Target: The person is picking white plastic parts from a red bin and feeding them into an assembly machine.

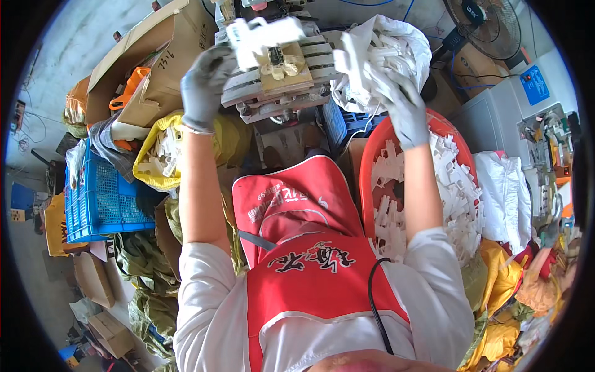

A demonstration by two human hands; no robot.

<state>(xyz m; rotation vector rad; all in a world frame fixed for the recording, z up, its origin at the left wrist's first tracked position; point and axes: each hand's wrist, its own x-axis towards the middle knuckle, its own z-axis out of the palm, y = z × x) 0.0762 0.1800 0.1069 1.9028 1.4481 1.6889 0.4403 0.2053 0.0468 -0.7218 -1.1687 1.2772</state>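
My left hand (pixel 203 90), in a grey-white work glove, is closed at the edge of a white plastic part (pixel 257 42), blurred by motion. The part is above a metal machine bed (pixel 251 93), beside a fixture block (pixel 282 65) on a tan plate. My right hand (pixel 403 106), gloved the same way, grips another white plastic part (pixel 354 67) in front of a white sack (pixel 406 37) full of similar pieces. Its fingertips are partly hidden by that part. Below my right forearm, a red oval basin (pixel 367 180) holds many loose white parts.
A yellow bag (pixel 145 152) with white pieces sits left, beside a blue crate (pixel 105 201) and a large cardboard box (pixel 167 62). Another blue crate (pixel 338 127) stands under the white sack. A fan (pixel 486 25) and a grey cabinet (pixel 493 121) are at right.
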